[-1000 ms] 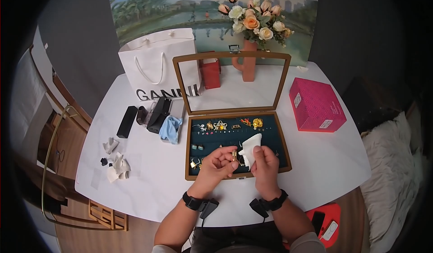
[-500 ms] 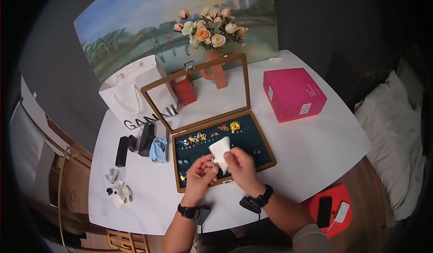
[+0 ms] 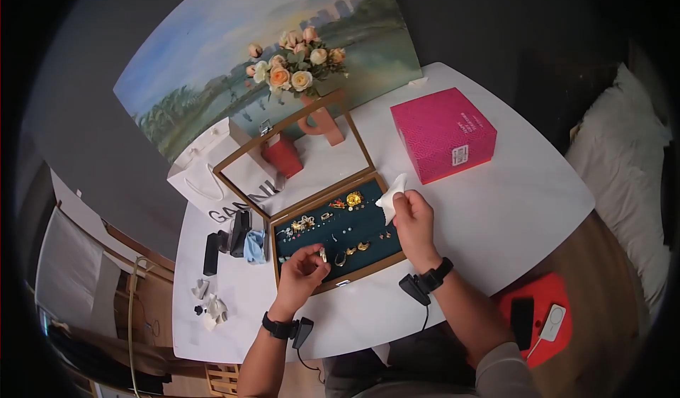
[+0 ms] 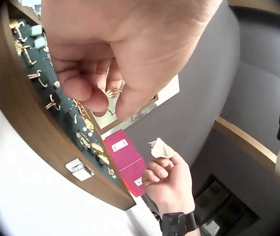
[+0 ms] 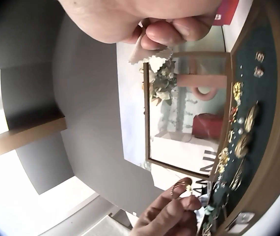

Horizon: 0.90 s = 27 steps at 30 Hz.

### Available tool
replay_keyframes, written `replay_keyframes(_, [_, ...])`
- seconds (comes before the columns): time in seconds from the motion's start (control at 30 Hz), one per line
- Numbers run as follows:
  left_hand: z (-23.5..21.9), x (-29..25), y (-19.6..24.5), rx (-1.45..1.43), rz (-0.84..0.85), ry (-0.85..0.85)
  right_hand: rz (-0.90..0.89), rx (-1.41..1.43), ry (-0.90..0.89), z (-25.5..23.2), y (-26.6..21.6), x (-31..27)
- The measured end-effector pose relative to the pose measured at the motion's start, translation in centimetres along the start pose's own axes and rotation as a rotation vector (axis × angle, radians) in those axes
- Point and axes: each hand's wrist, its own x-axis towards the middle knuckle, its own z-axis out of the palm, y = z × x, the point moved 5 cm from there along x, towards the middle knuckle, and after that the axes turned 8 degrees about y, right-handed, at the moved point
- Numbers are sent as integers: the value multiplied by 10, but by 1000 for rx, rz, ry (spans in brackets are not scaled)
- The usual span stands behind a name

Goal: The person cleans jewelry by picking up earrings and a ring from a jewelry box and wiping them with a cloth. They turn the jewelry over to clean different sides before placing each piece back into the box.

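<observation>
Head view: gold piece [image 3: 323, 254] pinched in closed left fingers [image 3: 306, 253] over box [image 3: 375, 267] at seven o'clock, cloth [image 3: 389, 201] gripped in right fingers [image 3: 402, 204] at two; left wrist: likely light, stiff, slippery, best held by rim; right wrist: soft, limp cloth.

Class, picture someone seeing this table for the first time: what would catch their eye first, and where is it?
Probably the bright pink box, right of the open jewellery case, and the peach and white roses before the large landscape painting at the back. Next, perhaps, the hands over the case: the left hand pinches a small gold-coloured piece, the right hand a white cloth.
</observation>
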Motion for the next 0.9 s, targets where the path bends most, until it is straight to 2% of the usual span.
replay_keyframes(0.07, [10,11,4,188,93,0,-64,-74,50,-11,14,6])
replay_keyframes(0.1, [11,15,6,281,106,43,-34,-131,56,-16,18,5])
replay_keyframes(0.2, [13,17,11,559,146,80,-18,-33,71,-12,14,-3])
replay_keyframes(0.23, [17,17,11,616,177,73,-107,-49,85,-9,11,-1])
replay_keyframes(0.3, [22,18,6,729,234,65,-140,-48,80,-11,10,-1])
replay_keyframes(0.4, [26,26,-5,835,185,78,-124,-54,67,-15,-6,-2])
replay_keyframes(0.43, [30,26,5,831,157,58,-108,-60,66,-17,-8,0])
replay_keyframes(0.57, [32,30,-1,876,140,35,-121,-53,55,-18,1,4])
replay_keyframes(0.67, [31,29,-7,950,223,12,-75,-37,15,-13,-1,-2])
replay_keyframes(0.77, [36,23,-1,1057,225,3,-66,-24,-14,-7,13,-5])
replay_keyframes(0.9, [42,18,8,1110,236,80,-37,-56,-22,-6,24,-6])
